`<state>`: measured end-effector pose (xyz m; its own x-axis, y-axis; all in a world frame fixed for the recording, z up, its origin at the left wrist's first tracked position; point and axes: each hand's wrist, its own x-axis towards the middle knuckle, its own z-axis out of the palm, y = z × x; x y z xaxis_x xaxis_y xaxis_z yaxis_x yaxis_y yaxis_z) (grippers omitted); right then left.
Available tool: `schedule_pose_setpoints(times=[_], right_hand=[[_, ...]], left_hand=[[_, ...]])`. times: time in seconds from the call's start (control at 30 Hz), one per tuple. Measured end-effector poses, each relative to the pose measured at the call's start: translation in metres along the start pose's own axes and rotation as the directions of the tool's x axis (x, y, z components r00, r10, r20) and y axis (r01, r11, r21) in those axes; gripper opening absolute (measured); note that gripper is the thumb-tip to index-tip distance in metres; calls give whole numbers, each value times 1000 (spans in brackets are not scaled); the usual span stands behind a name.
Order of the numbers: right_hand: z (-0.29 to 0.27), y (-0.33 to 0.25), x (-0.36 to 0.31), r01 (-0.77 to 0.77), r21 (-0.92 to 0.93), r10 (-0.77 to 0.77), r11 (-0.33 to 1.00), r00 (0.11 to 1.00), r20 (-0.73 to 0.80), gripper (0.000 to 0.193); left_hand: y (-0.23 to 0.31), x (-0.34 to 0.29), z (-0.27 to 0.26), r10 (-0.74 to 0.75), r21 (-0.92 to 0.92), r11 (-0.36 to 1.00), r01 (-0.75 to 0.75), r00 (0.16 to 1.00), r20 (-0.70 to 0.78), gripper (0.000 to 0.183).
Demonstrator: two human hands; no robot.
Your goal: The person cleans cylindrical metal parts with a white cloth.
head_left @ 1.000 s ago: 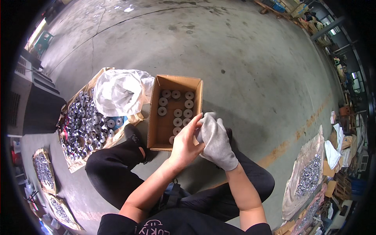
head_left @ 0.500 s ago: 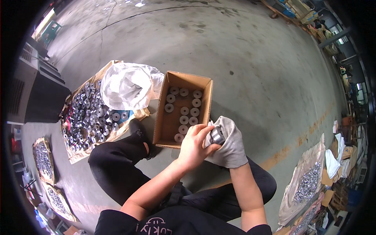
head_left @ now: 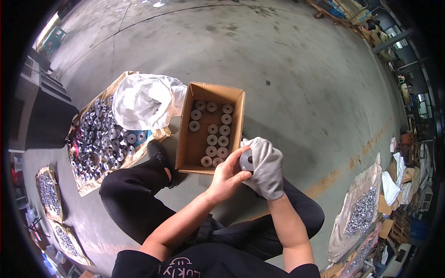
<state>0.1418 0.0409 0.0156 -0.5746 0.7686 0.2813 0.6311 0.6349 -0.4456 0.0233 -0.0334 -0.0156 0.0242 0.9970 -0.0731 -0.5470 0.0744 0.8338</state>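
Note:
A grey metal cylinder with a round hole through its end (head_left: pixel 246 160) is held between my two hands, just right of the cardboard box's near corner. My left hand (head_left: pixel 225 178) has its fingers and thumb closed on the cylinder's left side. A grey cloth (head_left: pixel 265 160) wraps my right hand (head_left: pixel 272 185) and presses against the other side of the part; the fingers under it are hidden. Inside the open cardboard box (head_left: pixel 239 113), several similar cylinders (head_left: pixel 212 140) stand on end in rows, with bare cardboard showing at the left and middle.
To the left, a sheet (head_left: pixel 88 186) bears a heap of cylinders (head_left: pixel 99 134) and a white plastic bag (head_left: pixel 143 104). A dark grey machine (head_left: pixel 48 111) stands beyond it. More sheets with small metal parts (head_left: pixel 361 213) lie far right and far left.
The cylinder has turned in my hands, so its holed end now shows. Both hands have shifted slightly left in the picture, as has the whole scene.

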Motion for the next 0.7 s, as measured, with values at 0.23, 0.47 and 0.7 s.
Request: schedule_pose_setpoints(times=[0.23,0.47,0.7], right_hand=[[-19,-11,12,-189,282,191,941,981,21,30],[11,-5,1,-270,627,194,731,963,188,12],[29,-1,-3,-430,769,311,473,898,311,15]], left_hand=[[13,5,-2,-95,-270,956,116,991,90,66],[9,7,-8,190,710,702,-51,975,-118,50],[4,5,4,283,814,560,-153,959,-14,46]])
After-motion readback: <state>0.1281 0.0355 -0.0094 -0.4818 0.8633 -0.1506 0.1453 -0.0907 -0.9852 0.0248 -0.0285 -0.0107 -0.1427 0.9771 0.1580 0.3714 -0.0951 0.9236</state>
